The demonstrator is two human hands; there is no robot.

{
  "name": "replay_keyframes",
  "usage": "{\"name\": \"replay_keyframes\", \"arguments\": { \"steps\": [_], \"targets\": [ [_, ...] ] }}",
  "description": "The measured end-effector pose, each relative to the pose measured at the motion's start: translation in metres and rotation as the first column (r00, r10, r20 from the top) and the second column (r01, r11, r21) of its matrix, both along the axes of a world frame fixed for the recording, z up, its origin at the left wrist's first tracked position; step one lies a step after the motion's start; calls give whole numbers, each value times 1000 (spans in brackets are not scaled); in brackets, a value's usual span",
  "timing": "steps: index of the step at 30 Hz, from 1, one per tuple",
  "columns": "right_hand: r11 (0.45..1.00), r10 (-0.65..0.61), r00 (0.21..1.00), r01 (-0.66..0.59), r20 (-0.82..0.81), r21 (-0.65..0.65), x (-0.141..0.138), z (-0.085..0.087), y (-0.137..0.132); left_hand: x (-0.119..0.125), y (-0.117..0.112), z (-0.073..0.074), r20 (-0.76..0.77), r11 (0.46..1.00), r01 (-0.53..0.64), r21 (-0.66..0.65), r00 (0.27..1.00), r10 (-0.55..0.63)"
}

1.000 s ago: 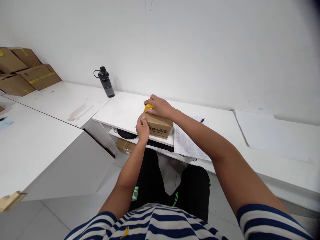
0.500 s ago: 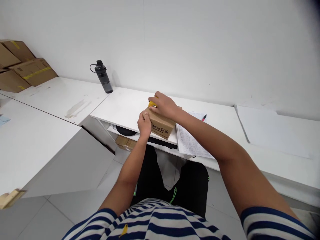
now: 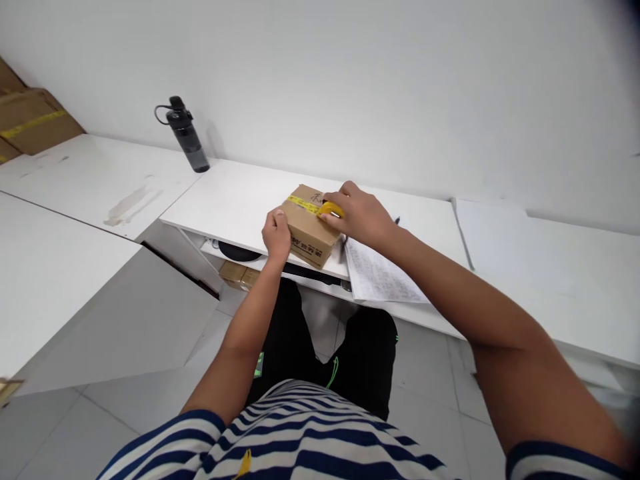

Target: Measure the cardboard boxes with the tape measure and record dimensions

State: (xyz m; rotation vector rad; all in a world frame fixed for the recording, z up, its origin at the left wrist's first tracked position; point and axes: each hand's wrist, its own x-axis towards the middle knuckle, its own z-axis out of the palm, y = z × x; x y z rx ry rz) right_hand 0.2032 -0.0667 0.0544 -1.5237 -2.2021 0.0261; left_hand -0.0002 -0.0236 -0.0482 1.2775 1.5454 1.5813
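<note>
A small cardboard box (image 3: 314, 228) rests on the white desk, with dark printing on its near side and a strip of yellow tape (image 3: 302, 204) across its top. My left hand (image 3: 277, 235) grips the box's left side, fingers curled against it. My right hand (image 3: 361, 212) is closed around a yellow box cutter (image 3: 332, 209) over the right part of the top, at the tape's end. Its blade is too small to make out. Just right of the box lies a handwritten sheet of paper (image 3: 383, 273), partly under my right forearm.
A dark water bottle (image 3: 187, 139) stands by the wall to the left. Taped cartons (image 3: 37, 123) are stacked at the far left. On the right lie white sheets (image 3: 493, 233). Below the desktop, a shelf holds a small brown box (image 3: 233, 274) and a black round thing (image 3: 237, 252).
My right hand has moved the box cutter from the far left of the box top toward its right side, exposing the yellow tape. My left hand still holds the box. The view has shifted slightly.
</note>
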Motion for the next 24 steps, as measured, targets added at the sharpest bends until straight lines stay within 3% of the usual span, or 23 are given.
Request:
{"name": "replay_keyframes", "arguments": {
  "steps": [3, 5, 9, 10, 12, 15, 18, 20, 22, 24],
  "targets": [
    [999, 11, 992, -7, -129, 34, 14, -11, -11, 1, 1, -1, 21, 999, 25, 23, 999, -25],
    [997, 50, 971, -34, -232, 71, 19, -18, -16, -3, -1, 6, -41, 997, 41, 71, 998, -38],
    [988, 57, 895, 14, -442, 156, 18, -33, -33, -15, -21, 45, -307, 949, 96, 300, 952, 0],
    [983, 55, 880, 36, -472, 182, 16, -36, -39, -17, -30, 58, -362, 935, 168, 311, 931, -46],
    [971, 67, 885, 49, -461, 236, 10, -39, -51, -16, -47, 83, -422, 896, 375, 237, 871, -253],
    [954, 93, 934, 16, -344, 301, 3, -35, -66, -9, -67, 111, -362, 754, 654, 59, 718, -594],
    [941, 108, 957, -10, -270, 339, 0, -29, -76, -2, -66, 127, -225, 609, 790, -71, 582, -781],
    [939, 83, 962, 12, -260, 343, 2, -27, -82, -1, -50, 133, -145, 568, 813, -125, 552, -821],
    [945, -4, 959, 96, -284, 314, 9, -29, -88, -4, -23, 139, -74, 633, 765, -116, 629, -774],
    [941, -125, 926, 224, -357, 252, 22, -36, -96, -11, 11, 143, -25, 769, 637, -59, 769, -639]
  ]
}}
